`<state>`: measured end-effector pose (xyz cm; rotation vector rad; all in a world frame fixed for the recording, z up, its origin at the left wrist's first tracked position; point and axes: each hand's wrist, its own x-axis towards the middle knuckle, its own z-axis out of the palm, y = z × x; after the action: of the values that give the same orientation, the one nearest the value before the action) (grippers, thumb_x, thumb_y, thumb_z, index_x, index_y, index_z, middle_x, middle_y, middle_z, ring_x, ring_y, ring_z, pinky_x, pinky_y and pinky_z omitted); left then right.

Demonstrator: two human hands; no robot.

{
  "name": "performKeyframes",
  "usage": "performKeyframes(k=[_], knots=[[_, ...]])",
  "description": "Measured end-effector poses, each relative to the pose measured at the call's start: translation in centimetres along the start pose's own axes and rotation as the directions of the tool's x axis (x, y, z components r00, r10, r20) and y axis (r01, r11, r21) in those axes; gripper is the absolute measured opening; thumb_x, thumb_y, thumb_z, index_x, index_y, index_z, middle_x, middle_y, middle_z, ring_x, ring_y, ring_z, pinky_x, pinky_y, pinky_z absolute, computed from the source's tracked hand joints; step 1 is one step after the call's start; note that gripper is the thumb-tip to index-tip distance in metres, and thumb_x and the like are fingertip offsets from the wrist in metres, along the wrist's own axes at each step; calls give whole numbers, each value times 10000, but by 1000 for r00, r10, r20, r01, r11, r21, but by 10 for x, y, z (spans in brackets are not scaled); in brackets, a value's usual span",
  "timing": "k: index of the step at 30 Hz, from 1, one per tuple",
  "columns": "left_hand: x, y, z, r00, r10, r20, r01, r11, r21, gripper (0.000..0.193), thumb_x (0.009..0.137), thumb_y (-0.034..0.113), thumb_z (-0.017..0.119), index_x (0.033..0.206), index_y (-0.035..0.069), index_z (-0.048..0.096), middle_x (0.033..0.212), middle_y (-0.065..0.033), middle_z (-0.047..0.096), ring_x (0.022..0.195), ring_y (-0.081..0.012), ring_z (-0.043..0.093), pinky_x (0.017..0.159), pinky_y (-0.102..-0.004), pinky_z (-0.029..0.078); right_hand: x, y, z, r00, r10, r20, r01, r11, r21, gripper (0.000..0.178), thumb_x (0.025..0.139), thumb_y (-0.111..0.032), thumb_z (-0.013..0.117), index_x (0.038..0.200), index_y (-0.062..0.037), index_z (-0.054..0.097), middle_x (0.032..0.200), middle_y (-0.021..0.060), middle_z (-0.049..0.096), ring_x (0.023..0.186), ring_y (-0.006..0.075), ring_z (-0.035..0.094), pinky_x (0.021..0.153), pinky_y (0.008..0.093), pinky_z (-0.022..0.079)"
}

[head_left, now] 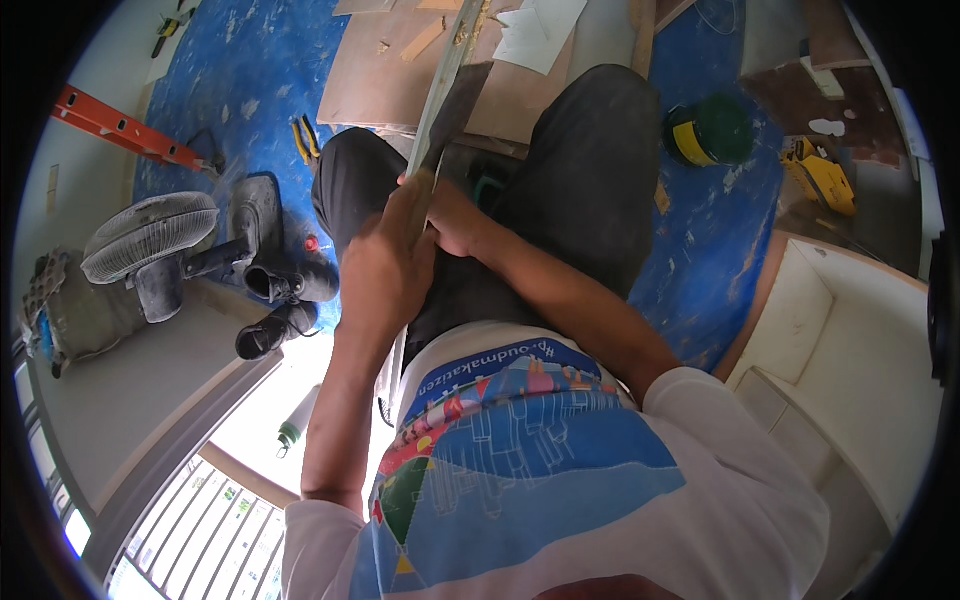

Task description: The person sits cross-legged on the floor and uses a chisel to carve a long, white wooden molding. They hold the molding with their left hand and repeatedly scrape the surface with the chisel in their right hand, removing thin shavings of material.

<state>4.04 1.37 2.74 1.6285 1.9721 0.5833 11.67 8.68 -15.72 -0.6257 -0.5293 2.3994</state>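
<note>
A long, thin, light-coloured strip [437,100] runs from the boards beyond my knees back past my left side. My left hand [390,255] is closed around it over my lap. Close against it, my right hand [458,218] is curled at the strip, its fingers partly hidden. Just beyond the hands, a dark flat piece [464,105] lies along the strip's right side; its kind is unclear. Wood shavings [462,38] show near the strip's far part. Under that part is a brown plywood board [375,75], with a torn white sheet [538,35] on it.
Pliers with yellow handles [304,139] lie on the blue floor covering [255,75] left of my knee. Farther left are a fan [155,235], black boots [285,280] and an orange ladder [125,127]. A green tub [712,132] and a yellow box [820,178] stand right.
</note>
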Motion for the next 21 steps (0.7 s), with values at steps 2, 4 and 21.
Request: performKeyframes(k=[2, 4, 21], knots=[[-5, 1, -3, 1000, -10, 11, 10, 1000, -1, 591, 879, 69, 682, 1456, 87, 556, 1159, -297, 699, 1045, -478, 683, 873, -529, 553, -2, -4, 2, 1000, 13, -22, -13, 1000, -17, 278, 995, -259, 722, 1182, -125, 566, 1041, 17, 659, 958, 144, 641, 857, 366, 527], [-6, -5, -3, 1000, 25, 6, -24, 999, -34, 599, 883, 75, 681, 1467, 89, 548, 1172, -298, 697, 1058, -475, 681, 886, -533, 551, 1, -5, -1, 1000, 11, 3, -11, 1000, -5, 275, 994, -262, 726, 1176, -123, 575, 1057, 13, 662, 970, 141, 646, 867, 354, 527], [0, -7, 7, 994, -108, 29, 111, 983, -145, 532, 921, 96, 709, 1433, 38, 578, 1218, -264, 708, 1159, -387, 707, 957, -406, 543, -3, -15, 8, 991, 111, -80, -110, 994, 19, 195, 989, -235, 687, 1120, -120, 601, 1062, 32, 624, 1021, 166, 618, 894, 379, 515]])
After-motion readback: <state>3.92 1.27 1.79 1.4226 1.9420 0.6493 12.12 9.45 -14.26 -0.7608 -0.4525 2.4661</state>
